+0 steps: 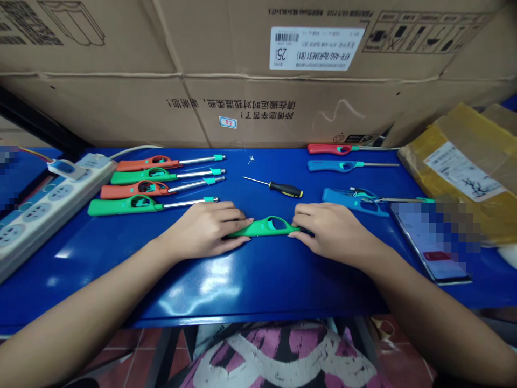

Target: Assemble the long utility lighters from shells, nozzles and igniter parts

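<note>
A green lighter handle point(266, 227) lies on the blue table point(258, 280) between my two hands. My left hand point(208, 229) rests palm down over its left end, fingers curled on it. My right hand point(331, 229) grips its right end with bent fingers. A small screwdriver point(278, 187) with a black and yellow grip lies just behind the handle. Left of my hands, several long-nosed lighters point(155, 183), red and green in turn, lie side by side in a row.
A red lighter point(337, 149), a blue lighter point(343, 165) and an opened blue lighter point(355, 200) lie at the right. A white power strip point(44, 207) runs along the left edge. Cardboard boxes point(258, 70) wall the back. A yellow parcel point(464, 167) and a phone point(434, 242) sit far right.
</note>
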`<state>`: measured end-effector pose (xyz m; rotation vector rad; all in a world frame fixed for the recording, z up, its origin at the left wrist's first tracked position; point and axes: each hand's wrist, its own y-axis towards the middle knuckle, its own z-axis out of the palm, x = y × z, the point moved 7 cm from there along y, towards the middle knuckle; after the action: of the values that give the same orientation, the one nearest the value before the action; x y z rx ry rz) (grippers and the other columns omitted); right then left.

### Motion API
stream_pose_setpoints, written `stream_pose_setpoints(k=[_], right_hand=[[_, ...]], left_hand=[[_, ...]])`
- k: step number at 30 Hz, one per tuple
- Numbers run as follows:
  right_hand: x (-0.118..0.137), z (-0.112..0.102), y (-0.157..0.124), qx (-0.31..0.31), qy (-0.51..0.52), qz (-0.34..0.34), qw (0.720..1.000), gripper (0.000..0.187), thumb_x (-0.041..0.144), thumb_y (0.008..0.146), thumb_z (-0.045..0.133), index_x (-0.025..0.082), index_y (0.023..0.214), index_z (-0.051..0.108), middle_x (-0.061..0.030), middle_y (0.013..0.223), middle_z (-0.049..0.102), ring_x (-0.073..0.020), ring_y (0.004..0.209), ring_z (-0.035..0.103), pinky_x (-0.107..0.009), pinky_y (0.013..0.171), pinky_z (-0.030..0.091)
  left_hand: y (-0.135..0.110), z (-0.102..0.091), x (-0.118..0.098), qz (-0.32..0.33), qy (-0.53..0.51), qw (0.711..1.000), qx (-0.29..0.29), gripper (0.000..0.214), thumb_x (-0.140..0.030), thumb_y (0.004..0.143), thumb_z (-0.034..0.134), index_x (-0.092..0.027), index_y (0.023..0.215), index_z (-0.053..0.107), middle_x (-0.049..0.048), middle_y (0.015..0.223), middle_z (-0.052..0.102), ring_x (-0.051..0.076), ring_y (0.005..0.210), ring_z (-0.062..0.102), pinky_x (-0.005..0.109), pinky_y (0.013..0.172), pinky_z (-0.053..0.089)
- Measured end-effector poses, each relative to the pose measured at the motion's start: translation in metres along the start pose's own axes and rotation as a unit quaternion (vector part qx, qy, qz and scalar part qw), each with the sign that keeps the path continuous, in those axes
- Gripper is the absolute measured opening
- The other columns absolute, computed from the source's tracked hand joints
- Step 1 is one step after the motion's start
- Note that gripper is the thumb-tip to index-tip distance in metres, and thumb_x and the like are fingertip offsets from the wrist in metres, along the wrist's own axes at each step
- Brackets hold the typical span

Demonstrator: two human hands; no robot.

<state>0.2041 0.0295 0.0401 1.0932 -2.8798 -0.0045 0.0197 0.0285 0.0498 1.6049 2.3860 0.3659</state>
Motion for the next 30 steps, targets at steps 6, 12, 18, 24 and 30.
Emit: stream_pose_setpoints(k=[6,12,18,24,30], right_hand=[[0.007,-0.001,0.000,-0.011,-0.036,-0.014,0.999,0.016,0.029,0.093,0.064,0.018,0.084,0.069,-0.0043,0.093,0.069,-0.0179,0.076,0.064,-0.031,0.069,0.039],[0.008,-0.007,0.002,-0.052,-0.023,-0.038,0.998,0.016,0.031,0.090,0.066,0.016,0.084,0.067,-0.0052,0.087,0.068,-0.0203,0.079,0.063,-0.032,0.068,0.040],[0.001,-0.016,-0.001,-0.125,0.039,-0.066,0.989,0.018,0.031,0.097,0.060,0.016,0.097,0.070,-0.0062,0.099,0.070,-0.0199,0.089,0.065,-0.031,0.077,0.046],[0.005,-0.010,0.001,-0.141,0.041,-0.090,0.985,0.019,0.027,0.099,0.055,0.014,0.099,0.069,-0.0082,0.093,0.069,-0.0220,0.086,0.061,-0.034,0.081,0.046],[0.006,-0.009,0.002,-0.114,0.045,-0.078,0.989,0.019,0.028,0.098,0.056,0.015,0.093,0.069,-0.0071,0.086,0.066,-0.0216,0.080,0.059,-0.034,0.075,0.041]], left_hand=[[0.001,0.002,-0.004,-0.004,0.030,0.999,0.015,0.026,-0.030,0.099,0.056,-0.014,0.114,0.071,0.0068,0.097,0.074,0.018,0.085,0.068,0.029,0.073,0.056],[0.000,0.002,-0.003,0.003,0.045,0.998,-0.041,0.027,-0.026,0.095,0.059,-0.010,0.115,0.068,0.0100,0.098,0.075,0.021,0.083,0.070,0.033,0.072,0.059],[-0.003,-0.002,0.003,-0.007,-0.037,0.998,-0.053,0.027,-0.026,0.098,0.058,-0.013,0.120,0.065,0.0102,0.099,0.075,0.018,0.083,0.070,0.029,0.072,0.057],[-0.002,-0.002,0.003,-0.028,-0.108,0.992,-0.059,0.022,-0.024,0.097,0.060,-0.013,0.115,0.068,0.0097,0.096,0.074,0.017,0.080,0.068,0.028,0.071,0.056],[-0.001,0.002,0.000,-0.040,-0.178,0.981,-0.070,0.019,-0.021,0.097,0.059,-0.011,0.110,0.069,0.0107,0.092,0.073,0.017,0.077,0.068,0.028,0.069,0.055]])
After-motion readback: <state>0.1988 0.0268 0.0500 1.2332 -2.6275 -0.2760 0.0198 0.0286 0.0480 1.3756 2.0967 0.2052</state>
